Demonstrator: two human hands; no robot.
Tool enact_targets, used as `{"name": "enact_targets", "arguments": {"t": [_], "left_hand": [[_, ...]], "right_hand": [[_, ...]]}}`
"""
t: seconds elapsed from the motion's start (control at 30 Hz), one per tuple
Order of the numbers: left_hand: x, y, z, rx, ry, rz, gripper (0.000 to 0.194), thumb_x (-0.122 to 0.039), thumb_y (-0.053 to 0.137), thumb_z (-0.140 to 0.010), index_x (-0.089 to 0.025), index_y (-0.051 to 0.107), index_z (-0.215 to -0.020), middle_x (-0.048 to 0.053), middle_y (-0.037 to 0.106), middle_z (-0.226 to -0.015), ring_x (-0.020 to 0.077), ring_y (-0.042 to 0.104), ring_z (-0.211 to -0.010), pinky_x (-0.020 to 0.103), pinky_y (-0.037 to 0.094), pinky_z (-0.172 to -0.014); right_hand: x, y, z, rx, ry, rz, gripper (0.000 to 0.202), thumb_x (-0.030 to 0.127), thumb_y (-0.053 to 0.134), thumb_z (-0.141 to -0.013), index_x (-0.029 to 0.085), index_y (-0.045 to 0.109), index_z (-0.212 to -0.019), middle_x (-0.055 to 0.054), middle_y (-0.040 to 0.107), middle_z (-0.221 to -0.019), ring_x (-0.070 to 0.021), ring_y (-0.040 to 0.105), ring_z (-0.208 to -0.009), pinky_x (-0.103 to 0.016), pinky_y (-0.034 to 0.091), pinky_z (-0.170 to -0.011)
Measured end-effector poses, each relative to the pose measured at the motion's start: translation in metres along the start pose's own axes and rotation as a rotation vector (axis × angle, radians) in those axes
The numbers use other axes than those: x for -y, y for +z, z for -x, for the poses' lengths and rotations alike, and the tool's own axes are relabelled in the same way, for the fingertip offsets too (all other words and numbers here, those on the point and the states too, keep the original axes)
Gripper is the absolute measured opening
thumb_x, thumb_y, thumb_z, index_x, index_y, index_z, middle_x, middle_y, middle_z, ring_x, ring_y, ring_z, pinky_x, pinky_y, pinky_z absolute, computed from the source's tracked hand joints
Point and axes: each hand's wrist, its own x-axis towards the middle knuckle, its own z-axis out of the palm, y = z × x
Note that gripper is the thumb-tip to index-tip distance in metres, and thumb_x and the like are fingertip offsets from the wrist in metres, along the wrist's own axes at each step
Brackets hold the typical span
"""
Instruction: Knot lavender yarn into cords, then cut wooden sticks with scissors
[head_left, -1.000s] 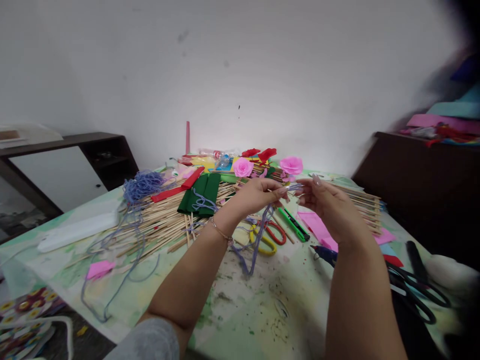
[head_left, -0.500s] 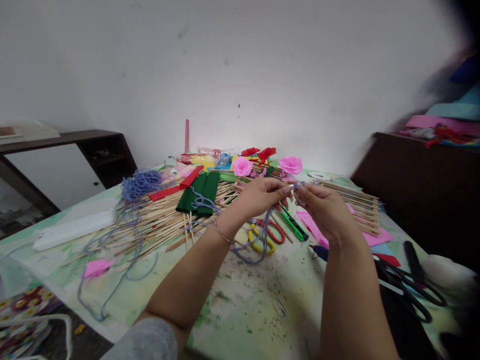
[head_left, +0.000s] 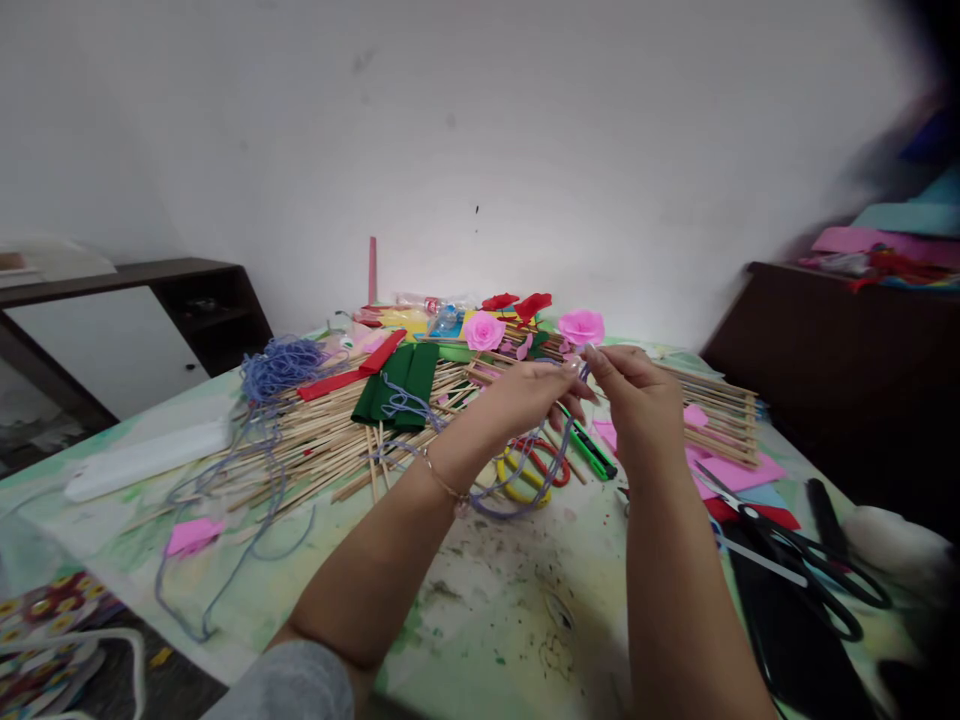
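Purple yarn [head_left: 564, 452] hangs in loose loops below my two hands, which meet above the middle of the table. My left hand [head_left: 534, 390] is closed, thumb and fingers pinching the yarn. My right hand [head_left: 637, 385] also pinches the yarn, with its fingertips close to the left ones. Beneath the hands lie yellow-and-red-handled scissors [head_left: 517, 475] and a green utility knife [head_left: 589, 448]. Farther left, a strand runs over a folded dark green sheet [head_left: 397, 385] and across the sticks.
Many thin wooden sticks [head_left: 330, 440] spread over the left side, beside a purple yarn pile [head_left: 281, 370]. Pink paper flowers [head_left: 484, 332] stand behind. At right are a stick frame [head_left: 720, 410], black scissors [head_left: 802, 550] and a dark flat phone-like object [head_left: 802, 640].
My right hand has turned more upright and moved slightly left and up, drawing the yarn near my left fingertips. The hanging loops have swung a little right.
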Motion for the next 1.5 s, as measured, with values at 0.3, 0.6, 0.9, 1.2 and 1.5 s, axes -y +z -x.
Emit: {"name": "enact_targets", "arguments": {"t": [0.3, 0.6, 0.9, 1.2, 1.5], "left_hand": [[0.002, 0.013, -0.008, 0.127, -0.177, 0.987, 0.033, -0.034, 0.039, -0.096, -0.015, 0.046, -0.069, -0.009, 0.026, -0.044, 0.0024, 0.018, -0.031, 0.015, 0.013, -0.032], [-0.008, 0.01, 0.0, 0.238, -0.094, 1.108, 0.032, -0.024, 0.033, -0.098, -0.015, 0.045, -0.07, -0.009, 0.026, -0.044, 0.0019, 0.021, -0.032, 0.013, 0.017, -0.033], [-0.001, -0.012, -0.003, 0.2, -0.092, 0.702, 0.025, -0.023, 0.044, -0.094, -0.013, 0.051, -0.071, -0.008, 0.031, -0.045, 0.0009, 0.025, -0.034, 0.013, 0.017, -0.035], [-0.002, -0.021, -0.005, 0.155, -0.096, 0.76, 0.034, -0.019, 0.033, -0.094, -0.016, 0.044, -0.062, -0.008, 0.025, -0.04, 0.0027, 0.018, -0.031, 0.016, 0.014, -0.034], [-0.006, -0.028, 0.008, 0.172, -0.033, 0.005, 0.035, -0.031, 0.051, -0.086, -0.015, 0.046, -0.055, -0.003, 0.04, -0.044, 0.0041, 0.031, -0.039, 0.018, 0.021, -0.041]], "right_hand": [[0.007, 0.005, 0.005, 0.096, -0.033, -0.114, 0.009, 0.034, 0.069, -0.076, 0.026, 0.073, -0.077, -0.004, 0.059, -0.112, -0.0193, 0.052, -0.112, -0.035, 0.043, -0.095], [0.008, 0.014, 0.005, 0.257, 0.366, -0.568, 0.026, 0.047, 0.069, -0.071, 0.027, 0.069, -0.087, -0.003, 0.068, -0.106, -0.0212, 0.06, -0.106, -0.036, 0.05, -0.085], [0.006, 0.022, 0.009, 0.183, 0.489, -0.59, 0.021, 0.038, 0.073, -0.07, 0.023, 0.06, -0.074, 0.003, 0.064, -0.075, -0.0093, 0.059, -0.065, -0.023, 0.048, -0.063], [0.005, 0.028, 0.009, 0.138, 0.498, -0.627, 0.025, 0.04, 0.076, -0.065, 0.022, 0.066, -0.079, -0.002, 0.069, -0.097, -0.0129, 0.063, -0.084, -0.026, 0.049, -0.075], [0.001, 0.03, 0.014, 0.24, 0.548, -0.432, 0.035, 0.046, 0.078, -0.06, 0.019, 0.056, -0.066, 0.003, 0.059, -0.056, -0.0098, 0.054, -0.052, -0.026, 0.046, -0.056]]}}
